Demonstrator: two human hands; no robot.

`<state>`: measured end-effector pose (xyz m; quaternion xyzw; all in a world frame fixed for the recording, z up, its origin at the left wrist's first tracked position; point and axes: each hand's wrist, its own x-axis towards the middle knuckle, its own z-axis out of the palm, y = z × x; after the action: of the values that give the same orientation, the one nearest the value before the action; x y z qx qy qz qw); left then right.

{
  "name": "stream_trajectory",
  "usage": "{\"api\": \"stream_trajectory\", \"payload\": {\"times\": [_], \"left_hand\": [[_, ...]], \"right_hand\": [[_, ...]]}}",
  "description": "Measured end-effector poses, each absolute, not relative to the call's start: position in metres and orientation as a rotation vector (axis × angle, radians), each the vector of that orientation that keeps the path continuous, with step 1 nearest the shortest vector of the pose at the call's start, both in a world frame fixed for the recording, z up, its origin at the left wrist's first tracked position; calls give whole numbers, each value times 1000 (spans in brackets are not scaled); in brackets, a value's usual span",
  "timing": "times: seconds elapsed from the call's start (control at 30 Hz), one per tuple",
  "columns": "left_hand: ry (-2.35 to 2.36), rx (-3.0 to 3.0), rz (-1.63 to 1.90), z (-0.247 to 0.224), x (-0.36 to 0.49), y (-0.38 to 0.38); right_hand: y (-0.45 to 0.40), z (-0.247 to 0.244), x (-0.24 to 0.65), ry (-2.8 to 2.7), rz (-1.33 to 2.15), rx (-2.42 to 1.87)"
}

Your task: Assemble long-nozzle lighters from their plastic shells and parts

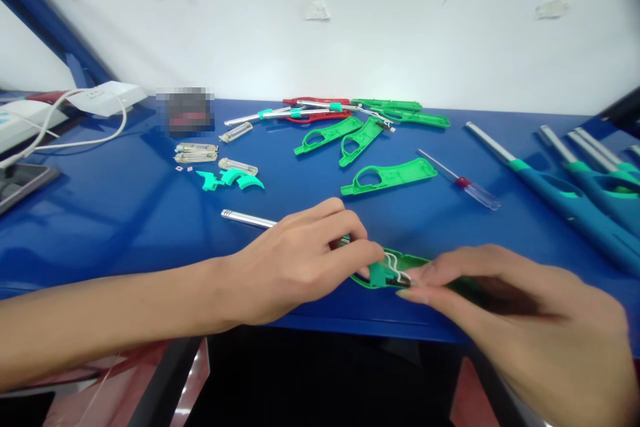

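A long-nosed lighter lies opened up near the table's front edge, its metal tube [249,218] pointing left. My left hand [310,253] is closed over the green half-shell [414,259], fingers bent down around the teal trigger [379,275]. White wires [395,265] run inside the shell to a small black part [399,283]. Thumb and forefinger of my right hand [505,300] pinch the right end of that black part. My fingers hide some of the shell's inside.
Green half-shells [395,175], a screwdriver [475,193], teal triggers [230,178] and clear fuel tanks [196,153] lie behind my hands. Tubes with wires [300,111] rest on red shells. Several blue lighters [575,200] are at right. White cables and a power strip [30,117] sit left.
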<state>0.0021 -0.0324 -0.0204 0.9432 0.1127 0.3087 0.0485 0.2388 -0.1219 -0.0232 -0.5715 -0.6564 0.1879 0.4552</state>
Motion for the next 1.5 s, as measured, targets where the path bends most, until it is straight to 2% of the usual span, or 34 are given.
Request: {"api": "stream_trajectory", "payload": {"times": [0.4,0.83,1.07,1.3,1.5], "left_hand": [[308,2891,1003,-25,5,-32],[330,2844,870,-22,6,-33],[401,2787,851,-16,4,-36],[466,2723,881,-16,3,-35],[501,2704,894,-19,4,-34]], "right_hand": [[-123,-22,243,-1642,539,-1406],[-122,-18,240,-1634,620,-1390],[-127,-22,236,-1590,446,-1349],[-122,-23,241,-1848,269,-1298],[-123,-24,243,-1877,245,-1318]]}}
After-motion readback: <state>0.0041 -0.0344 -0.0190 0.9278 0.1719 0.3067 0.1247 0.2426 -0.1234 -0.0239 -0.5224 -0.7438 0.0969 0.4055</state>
